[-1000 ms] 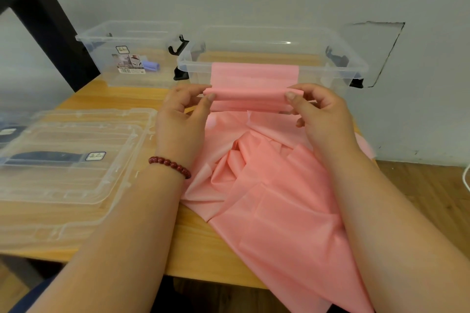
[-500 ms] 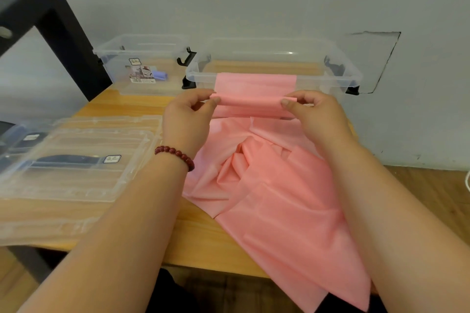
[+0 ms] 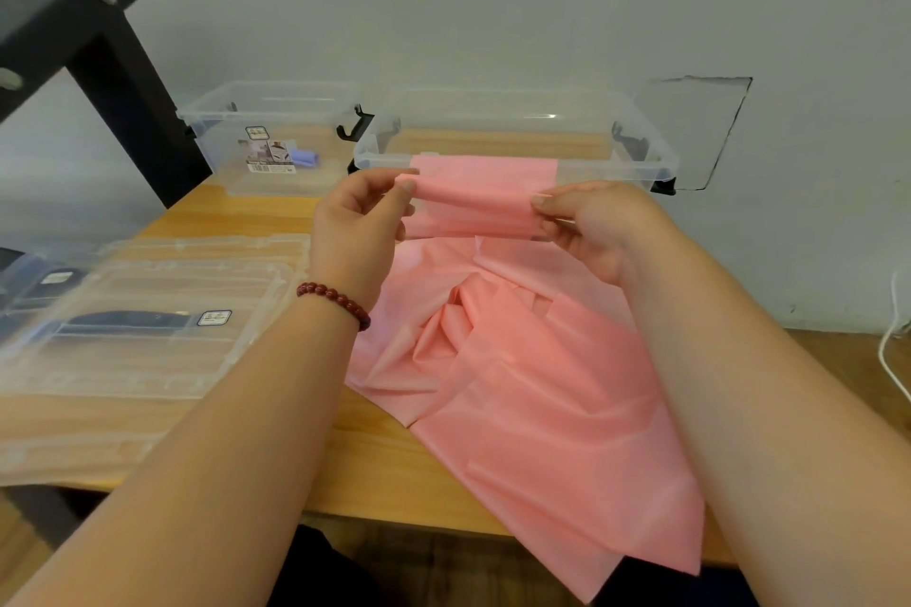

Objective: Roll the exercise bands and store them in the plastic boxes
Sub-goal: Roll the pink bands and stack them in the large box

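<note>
Band (image 3: 532, 409): 1, pink, on the table (image 3: 236, 217). Its far end is lifted at 12 o'clock and folded over; the rest lies crumpled at centre and hangs off the near edge at 5 o'clock.
Left hand (image 3: 355, 232): thumb and forefinger pinch the fold's left edge.
Right hand (image 3: 591, 227): pinches the fold's right edge.
Boxes: 2, clear, lidless, at 12 o'clock. The left box (image 3: 222, 148) holds 1 purple roll (image 3: 305, 158). The right box (image 3: 616, 165) stands just behind the fold; contact unclear.
Lids (image 3: 148, 350): 2, overlapping, at 9 o'clock.
Bracelet (image 3: 340, 300): 1, on the left wrist.
</note>
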